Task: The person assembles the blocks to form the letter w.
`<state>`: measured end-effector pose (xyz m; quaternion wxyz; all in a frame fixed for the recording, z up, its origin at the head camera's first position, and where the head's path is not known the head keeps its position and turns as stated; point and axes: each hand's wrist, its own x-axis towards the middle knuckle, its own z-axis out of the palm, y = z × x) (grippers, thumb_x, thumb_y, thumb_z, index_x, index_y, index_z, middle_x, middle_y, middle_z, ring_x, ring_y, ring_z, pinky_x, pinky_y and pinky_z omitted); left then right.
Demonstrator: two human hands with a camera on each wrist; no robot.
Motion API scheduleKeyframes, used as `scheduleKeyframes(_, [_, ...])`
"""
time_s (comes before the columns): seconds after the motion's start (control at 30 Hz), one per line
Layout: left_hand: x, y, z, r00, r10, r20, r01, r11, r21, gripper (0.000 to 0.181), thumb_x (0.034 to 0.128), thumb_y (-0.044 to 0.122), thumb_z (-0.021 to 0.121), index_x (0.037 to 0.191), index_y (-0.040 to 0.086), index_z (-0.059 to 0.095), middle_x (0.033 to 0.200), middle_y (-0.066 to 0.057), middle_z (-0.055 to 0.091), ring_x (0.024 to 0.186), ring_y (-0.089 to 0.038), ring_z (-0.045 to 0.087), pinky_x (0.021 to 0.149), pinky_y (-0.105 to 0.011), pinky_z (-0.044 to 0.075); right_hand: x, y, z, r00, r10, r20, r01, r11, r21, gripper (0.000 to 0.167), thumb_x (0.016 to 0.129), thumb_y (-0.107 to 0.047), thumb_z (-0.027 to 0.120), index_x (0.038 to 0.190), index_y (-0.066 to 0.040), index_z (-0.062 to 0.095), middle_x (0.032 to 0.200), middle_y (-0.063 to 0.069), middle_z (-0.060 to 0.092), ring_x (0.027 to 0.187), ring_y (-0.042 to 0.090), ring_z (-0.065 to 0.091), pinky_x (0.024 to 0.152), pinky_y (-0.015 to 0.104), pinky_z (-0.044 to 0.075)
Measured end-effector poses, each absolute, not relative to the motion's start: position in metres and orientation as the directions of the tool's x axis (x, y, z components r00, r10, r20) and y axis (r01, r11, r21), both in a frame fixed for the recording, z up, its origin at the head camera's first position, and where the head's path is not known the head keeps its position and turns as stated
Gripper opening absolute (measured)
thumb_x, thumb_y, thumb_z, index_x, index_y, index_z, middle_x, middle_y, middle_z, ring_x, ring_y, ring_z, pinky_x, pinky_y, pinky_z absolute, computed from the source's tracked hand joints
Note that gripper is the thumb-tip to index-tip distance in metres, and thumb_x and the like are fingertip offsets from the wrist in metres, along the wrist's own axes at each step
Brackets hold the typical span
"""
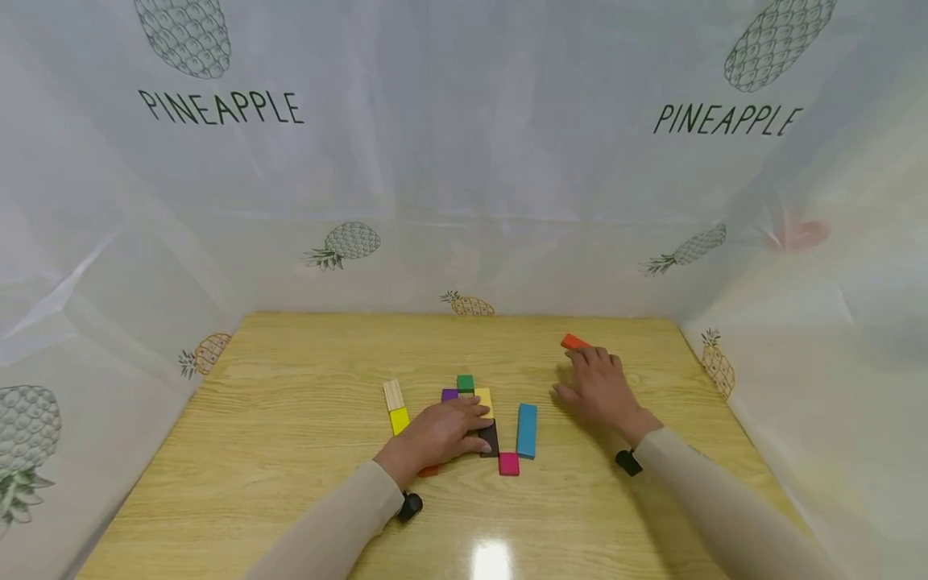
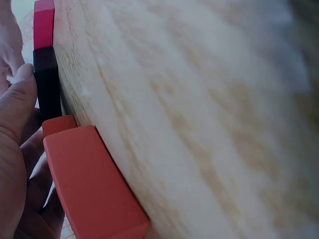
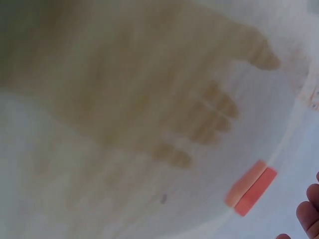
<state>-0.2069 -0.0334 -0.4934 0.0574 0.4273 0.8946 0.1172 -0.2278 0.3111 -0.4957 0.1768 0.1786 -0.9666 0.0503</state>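
My left hand (image 1: 438,435) lies over a group of flat coloured wooden blocks in the middle of the table. Its thumb touches the black block (image 1: 490,440), and its fingertips reach the pale yellow block (image 1: 484,401). Purple (image 1: 449,395) and green (image 1: 466,383) blocks show beyond the fingers. Orange-red blocks (image 2: 94,184) lie partly under this hand. Farther back on the right, my right hand (image 1: 600,388) reaches with loosely bent fingers toward a lone orange-red block (image 1: 574,341). In the right wrist view, its fingertips (image 3: 309,214) are apart from that block.
A magenta block (image 1: 509,464) and a blue block (image 1: 527,431) lie right of the black one. Left of the group are a bare wood block (image 1: 393,395) and a bright yellow block (image 1: 399,420). Pineapple-print sheeting (image 1: 464,177) encloses the wooden table (image 1: 290,483) behind and at both sides.
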Motion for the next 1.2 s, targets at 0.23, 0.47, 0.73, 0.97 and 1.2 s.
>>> scheduleKeyframes(0.23, [-0.206,-0.033,-0.492,-0.632,0.775,-0.013,0.75,0.615,0.244,0.054,0.1044,0.052,0.06,0.149,0.021,0.064,0.156,0.003,0.058,0.154,-0.021,0.044,0.124,-0.04,0.041,-0.247,0.325,-0.492,-0.922,-0.277,0.272,-0.297,0.954,-0.035,0.067,0.099,-0.044,0.073,0.14,0.005,0.052,0.142,0.027,0.053,0.128,0.05,0.049,0.097,0.068,0.043])
scheduleKeyframes(0.47, [-0.206,-0.032,-0.491,-0.621,0.783,-0.003,0.763,0.606,0.226,0.053,0.1046,0.052,0.06,0.148,0.021,0.064,0.155,0.003,0.059,0.153,-0.02,0.045,0.123,-0.038,0.042,-0.259,0.332,-0.493,-0.956,-0.235,0.174,-0.25,0.965,-0.073,0.07,0.102,-0.043,0.068,0.148,0.005,0.046,0.15,0.027,0.048,0.137,0.051,0.045,0.106,0.072,0.04])
scheduleKeyframes(0.73, [-0.207,-0.031,-0.493,-0.63,0.777,-0.012,0.757,0.617,0.217,0.055,0.1035,0.053,0.061,0.148,0.022,0.064,0.155,0.003,0.059,0.153,-0.02,0.045,0.123,-0.038,0.042,-0.264,0.335,-0.496,-0.973,-0.221,0.067,-0.226,0.971,-0.081,0.076,0.107,-0.047,0.057,0.155,0.009,0.037,0.159,0.032,0.041,0.146,0.053,0.039,0.116,0.076,0.031])
scheduleKeyframes(0.97, [-0.207,-0.032,-0.494,-0.626,0.78,-0.006,0.76,0.612,0.221,0.055,0.1043,0.053,0.06,0.149,0.021,0.064,0.156,0.003,0.058,0.153,-0.02,0.044,0.123,-0.039,0.042,-0.255,0.332,-0.495,-0.972,-0.227,0.06,-0.232,0.969,-0.088,0.068,0.109,-0.045,0.054,0.151,0.008,0.042,0.154,0.031,0.046,0.141,0.055,0.043,0.111,0.076,0.036])
scheduleKeyframes(1.2, [-0.208,-0.033,-0.495,-0.629,0.777,-0.007,0.755,0.614,0.23,0.055,0.1044,0.053,0.06,0.149,0.021,0.063,0.156,0.004,0.057,0.154,-0.019,0.043,0.124,-0.039,0.041,-0.24,0.325,-0.498,-0.967,-0.235,0.101,-0.243,0.968,-0.069,0.065,0.108,-0.043,0.057,0.146,0.009,0.048,0.138,0.03,0.054,0.127,0.051,0.049,0.099,0.072,0.043])
